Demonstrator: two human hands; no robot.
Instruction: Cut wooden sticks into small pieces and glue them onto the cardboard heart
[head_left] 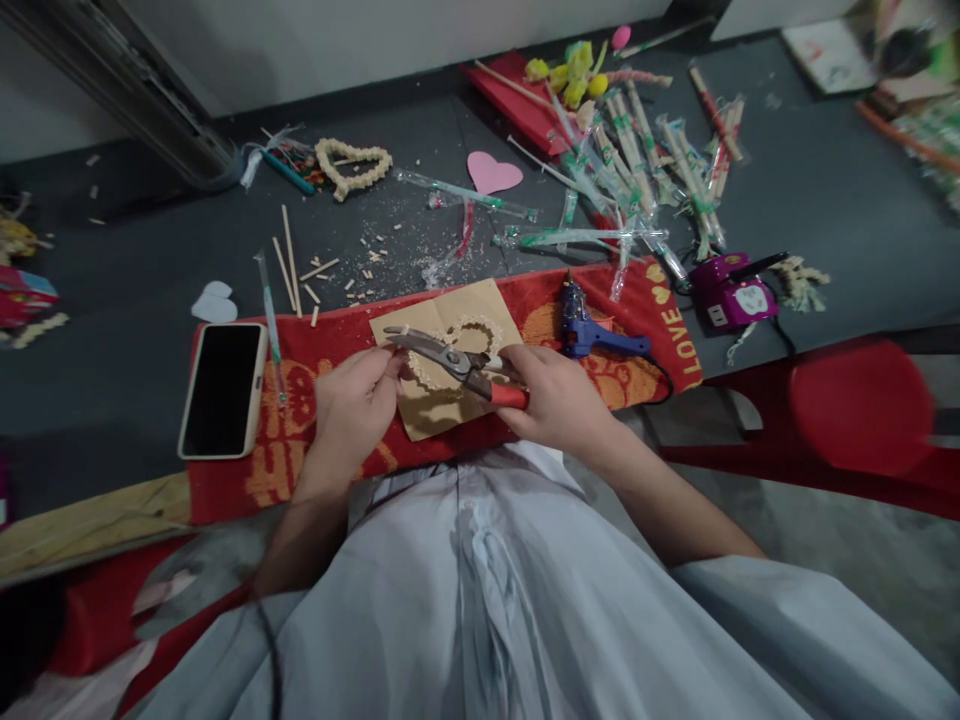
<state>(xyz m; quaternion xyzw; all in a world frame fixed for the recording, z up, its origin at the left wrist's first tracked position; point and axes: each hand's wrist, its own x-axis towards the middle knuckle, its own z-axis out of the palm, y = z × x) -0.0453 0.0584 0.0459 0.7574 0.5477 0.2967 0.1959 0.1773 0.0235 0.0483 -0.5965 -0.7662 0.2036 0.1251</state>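
My right hand (559, 400) is wrapped round the red-handled pruning shears (441, 353), whose jaws point left. By the blade tips, my left hand (354, 405) has its thumb and fingers pinched together; what is between them is too small to make out. Beneath the shears lies a folded sheet of brown card (420, 425). On it is a heart outline (491, 328) of small pale pieces, partly covered by the shears and my hands. A red towel (375, 460) with orange print is under the card.
A phone (223, 390) lies left on the towel, a blue glue gun (589, 325) right. Beyond are thin wooden sticks (291, 262), cut bits, a finished-looking heart frame (352, 180), a pink paper heart (493, 173), wrapped stick bundles (630, 150) and a purple power socket (731, 290).
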